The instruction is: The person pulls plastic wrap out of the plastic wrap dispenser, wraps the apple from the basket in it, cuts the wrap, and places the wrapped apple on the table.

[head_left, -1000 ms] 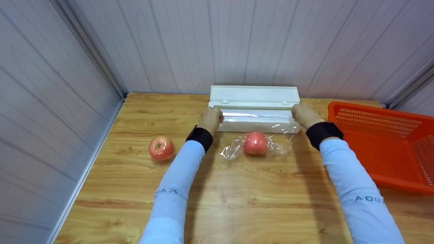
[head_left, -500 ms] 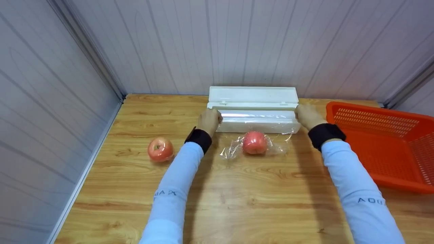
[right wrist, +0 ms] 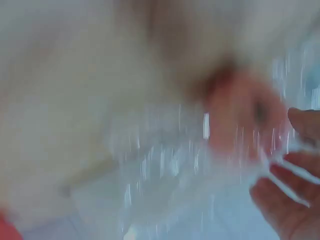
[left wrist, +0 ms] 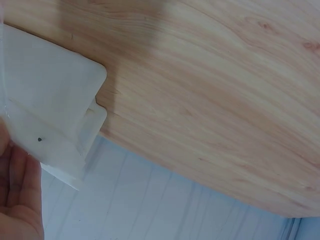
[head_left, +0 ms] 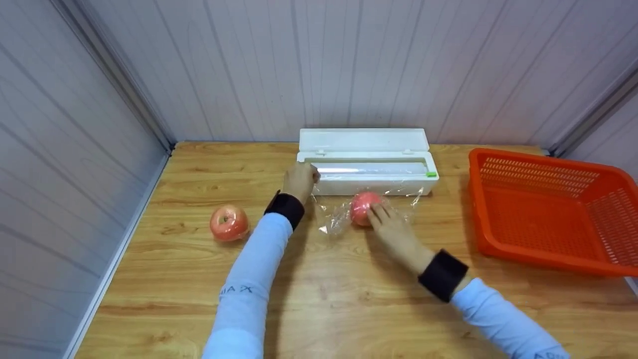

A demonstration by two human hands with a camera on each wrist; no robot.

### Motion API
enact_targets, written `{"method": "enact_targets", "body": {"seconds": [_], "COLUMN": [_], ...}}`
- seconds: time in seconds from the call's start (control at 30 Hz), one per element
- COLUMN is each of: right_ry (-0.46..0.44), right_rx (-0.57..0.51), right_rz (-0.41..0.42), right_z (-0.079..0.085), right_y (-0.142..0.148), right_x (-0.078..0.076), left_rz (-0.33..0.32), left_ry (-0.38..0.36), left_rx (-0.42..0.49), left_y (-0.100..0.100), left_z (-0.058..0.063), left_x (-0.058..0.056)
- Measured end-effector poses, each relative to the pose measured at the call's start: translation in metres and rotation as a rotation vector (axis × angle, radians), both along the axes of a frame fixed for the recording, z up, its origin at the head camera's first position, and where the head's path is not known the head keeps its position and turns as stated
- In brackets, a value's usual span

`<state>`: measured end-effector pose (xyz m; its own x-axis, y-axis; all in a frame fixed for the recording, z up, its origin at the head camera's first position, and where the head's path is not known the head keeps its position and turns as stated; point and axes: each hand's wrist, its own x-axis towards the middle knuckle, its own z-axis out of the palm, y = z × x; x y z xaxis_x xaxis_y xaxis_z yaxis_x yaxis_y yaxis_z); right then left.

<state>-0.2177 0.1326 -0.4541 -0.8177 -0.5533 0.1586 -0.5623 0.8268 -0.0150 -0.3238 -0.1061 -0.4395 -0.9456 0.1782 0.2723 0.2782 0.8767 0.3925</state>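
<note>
My left hand (head_left: 300, 180) is at the left end of a white cling film box (head_left: 349, 188), fingers curled, pinching the edge of the clear cling film (head_left: 333, 219). In the left wrist view the curled fingers (left wrist: 22, 175) lie beside the box's end. The film reaches forward from the box around a red apple (head_left: 360, 208), crumpled on both sides of it. My right hand (head_left: 398, 243) reaches to that apple with its fingers extended over its right side. The right wrist view is blurred; spread fingers (right wrist: 275, 200) show beside the apple and film.
The box's lid (head_left: 364, 139) stands raised against the back wall, with a film roll (head_left: 369, 168) inside and a green slider (head_left: 431, 174) at its right end. A second apple (head_left: 228, 223), shiny as if wrapped, sits left. An orange basket (head_left: 481, 219) stands right.
My right hand has left the box's right end and moved down and left to the apple, uncovering the green slider. My left hand stays at the box's left end.
</note>
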Motion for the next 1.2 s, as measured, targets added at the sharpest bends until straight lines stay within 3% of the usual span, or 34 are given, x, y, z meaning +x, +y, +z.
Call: {"method": "enact_targets", "body": {"seconds": [0.03,0.07,0.17,0.4,0.67,0.77,0.93,1.07,1.2], "right_ry": [0.038,0.165,0.337,0.461,0.549,0.529,0.408,0.287,0.109], "right_rx": [0.016,0.089,0.080,0.051,-0.027,-0.018,-0.054,-0.146,-0.255], "right_rz": [0.001,0.036,0.006,-0.033,0.046,0.082,0.136,0.144,0.145], "right_z": [-0.009,-0.016,-0.033,-0.049,-0.046,-0.042,-0.033,-0.025,-0.016], "right_y": [-0.005,-0.009,-0.016,-0.014,-0.011,-0.010,-0.007,-0.003,0.002], "right_x": [0.003,0.003,-0.005,-0.025,-0.040,-0.037,-0.023,-0.010,0.002], "left_rz": [0.000,-0.001,0.005,0.013,-0.032,-0.064,-0.111,-0.181,-0.308], "left_ry": [0.009,0.015,0.005,-0.030,0.012,0.046,0.111,0.058,-0.038], "left_rx": [0.003,0.006,0.008,0.015,-0.012,0.014,0.112,0.152,0.108], "left_y": [0.000,-0.001,0.000,0.002,-0.003,-0.008,-0.014,-0.008,0.011], "left_z": [0.001,0.002,0.002,-0.001,0.000,-0.003,-0.002,0.007,0.005], "left_x": [0.000,0.001,0.002,0.006,0.006,0.010,0.025,0.043,0.073]}}
